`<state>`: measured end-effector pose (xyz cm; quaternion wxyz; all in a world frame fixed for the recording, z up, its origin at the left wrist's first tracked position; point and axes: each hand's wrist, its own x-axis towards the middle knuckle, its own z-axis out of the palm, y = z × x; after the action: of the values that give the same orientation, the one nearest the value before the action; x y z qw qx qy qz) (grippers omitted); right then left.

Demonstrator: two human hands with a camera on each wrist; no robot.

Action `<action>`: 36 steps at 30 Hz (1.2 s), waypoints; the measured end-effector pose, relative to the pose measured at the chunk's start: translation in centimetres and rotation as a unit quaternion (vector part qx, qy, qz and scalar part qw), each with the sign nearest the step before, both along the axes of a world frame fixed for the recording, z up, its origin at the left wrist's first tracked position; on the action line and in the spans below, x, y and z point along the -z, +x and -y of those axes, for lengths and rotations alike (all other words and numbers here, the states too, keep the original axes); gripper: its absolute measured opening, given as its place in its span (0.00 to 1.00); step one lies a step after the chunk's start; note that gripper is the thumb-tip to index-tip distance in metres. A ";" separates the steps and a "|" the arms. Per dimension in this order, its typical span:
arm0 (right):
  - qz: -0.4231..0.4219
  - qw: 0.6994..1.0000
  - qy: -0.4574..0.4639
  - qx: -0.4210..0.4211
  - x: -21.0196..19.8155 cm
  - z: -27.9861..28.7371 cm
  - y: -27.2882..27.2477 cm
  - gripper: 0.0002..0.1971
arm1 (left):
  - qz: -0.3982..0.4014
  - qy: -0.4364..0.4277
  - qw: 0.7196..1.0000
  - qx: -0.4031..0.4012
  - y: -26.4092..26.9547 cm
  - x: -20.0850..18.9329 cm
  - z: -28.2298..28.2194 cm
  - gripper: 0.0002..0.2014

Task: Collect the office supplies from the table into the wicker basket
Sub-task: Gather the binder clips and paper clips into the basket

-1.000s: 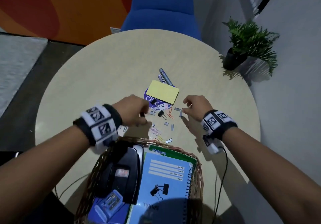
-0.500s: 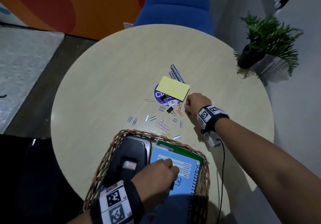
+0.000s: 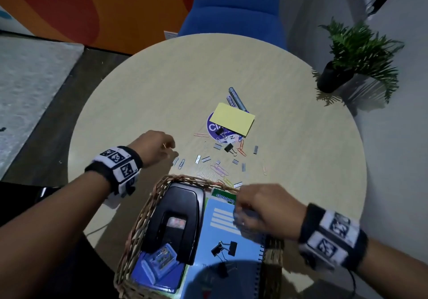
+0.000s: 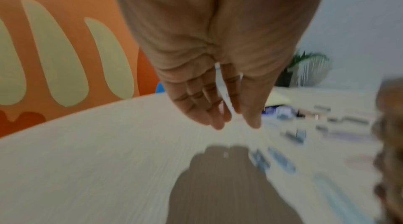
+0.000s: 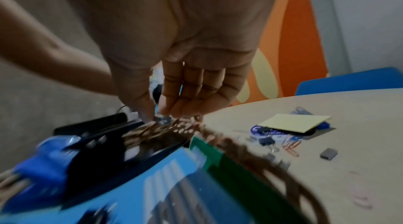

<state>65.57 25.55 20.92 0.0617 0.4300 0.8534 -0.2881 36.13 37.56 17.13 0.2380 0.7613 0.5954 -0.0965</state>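
The wicker basket (image 3: 185,179) stands at the table's near edge. It holds a black hole punch (image 3: 178,215), a blue notebook (image 3: 220,231), binder clips (image 3: 224,249) and a blue stapler (image 3: 159,261). My right hand (image 3: 240,213) hovers over the basket's far rim and pinches a small grey staple strip (image 5: 162,119) between thumb and fingers. My left hand (image 3: 172,151) hangs low over the table just left of the scattered paper clips (image 3: 218,170), fingers fairly straight and holding nothing (image 4: 235,122). Farther out lie a yellow sticky pad (image 3: 232,119), pens (image 3: 236,98) and a black binder clip (image 3: 230,148).
The round pale table (image 3: 139,104) carries more staple strips (image 3: 255,149) and a purple round sticker (image 3: 213,127) under the pad. A blue chair (image 3: 231,9) stands behind the table. A potted plant (image 3: 347,66) is on the floor at the right.
My left hand has left the basket and moved out over the table beside the clips. My right hand has come back from the table to over the basket, carrying a staple strip.
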 end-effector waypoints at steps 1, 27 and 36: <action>0.010 1.000 0.011 -0.023 0.6 1.3 -0.1 0.06 | -0.002 -0.016 1.000 0.008 -0.1 1.1 -0.4 0.12; 0.121 0.992 -0.034 -0.029 8.8 -8.3 0.7 0.11 | 0.139 0.016 0.990 -0.018 1.3 -2.5 -0.6 0.08; 0.068 0.997 -0.024 0.012 7.8 -8.6 1.2 0.07 | 0.126 0.010 0.969 0.212 7.5 -6.6 11.9 0.19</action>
<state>66.80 34.19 13.16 0.1268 0.4575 0.8347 -0.2791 43.59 25.63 23.76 0.2774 0.8785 0.3867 -0.0424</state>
